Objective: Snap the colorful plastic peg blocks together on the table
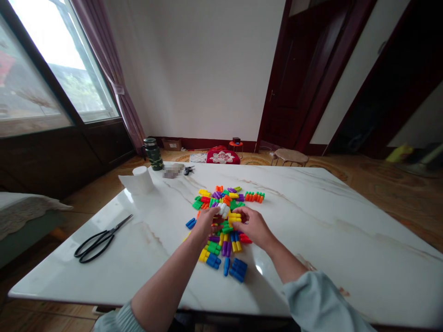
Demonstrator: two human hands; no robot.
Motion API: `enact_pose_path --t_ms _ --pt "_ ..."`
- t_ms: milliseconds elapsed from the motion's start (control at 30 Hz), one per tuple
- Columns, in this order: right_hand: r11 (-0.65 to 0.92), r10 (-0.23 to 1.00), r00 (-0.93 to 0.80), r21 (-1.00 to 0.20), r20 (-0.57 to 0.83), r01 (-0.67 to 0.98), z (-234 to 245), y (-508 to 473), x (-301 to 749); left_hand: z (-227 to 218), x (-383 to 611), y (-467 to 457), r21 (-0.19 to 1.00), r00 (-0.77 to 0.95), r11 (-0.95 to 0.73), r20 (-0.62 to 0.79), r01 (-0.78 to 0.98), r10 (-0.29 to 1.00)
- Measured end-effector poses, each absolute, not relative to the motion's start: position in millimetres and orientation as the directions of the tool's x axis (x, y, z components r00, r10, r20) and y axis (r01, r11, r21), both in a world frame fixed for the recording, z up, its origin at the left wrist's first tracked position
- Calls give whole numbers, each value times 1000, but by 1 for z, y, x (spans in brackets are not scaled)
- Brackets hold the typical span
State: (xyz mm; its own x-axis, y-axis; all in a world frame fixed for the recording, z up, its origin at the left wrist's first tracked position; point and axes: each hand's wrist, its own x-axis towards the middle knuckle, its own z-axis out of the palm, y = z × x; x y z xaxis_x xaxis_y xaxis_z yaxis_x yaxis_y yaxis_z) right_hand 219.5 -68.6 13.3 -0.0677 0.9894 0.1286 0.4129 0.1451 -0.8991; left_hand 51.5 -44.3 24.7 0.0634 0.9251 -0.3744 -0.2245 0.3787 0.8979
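Blocks sit between both hands on my remote feed; the left hand [207, 222], curled nearly closed, seems to pinch a white, knobbed plastic block [223, 210]; the right hand [255, 227], fingers bent, grips a yellow, knobbed plastic block [234, 218] by its outer side, which I judge leaves the inner side exposed; both blocks hover above a loose, multicoloured plastic heap [226, 247], presumably for short reaches; black-handled metal scissors [111, 233] lie well apart on the white, marble-patterned table [311, 212], likely keeping blades from fingers.
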Motion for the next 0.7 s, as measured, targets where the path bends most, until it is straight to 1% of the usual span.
enact_pose_path --t_ms 33,100,233,300,433,567,633,700 --pt "157 988 -71 -915 141 371 13 -69 219 25 52 -44 879 60 392 -392 -271 918" --pt "179 984 -74 -921 163 346 14 -70 219 25 53 -43 856 70 397 -397 -330 915" --pt "211 977 -71 -895 199 394 13 -70 218 26 52 -45 879 138 370 -344 -302 929" --pt "205 978 -36 -905 206 372 10 -68 217 28 52 -47 882 154 365 -333 -296 930" --pt "161 982 67 -965 179 207 5 -63 217 29 55 -49 871 157 358 -323 -335 933" --pt "115 991 67 -993 117 34 9 -63 217 27 59 -48 868 171 349 -306 -353 936" --pt "124 990 67 -992 123 -11 11 -64 217 27 59 -48 869 180 332 -283 -367 942" --pt "131 989 70 -991 129 -21 11 -65 217 27 60 -48 869 178 322 -273 -376 945"
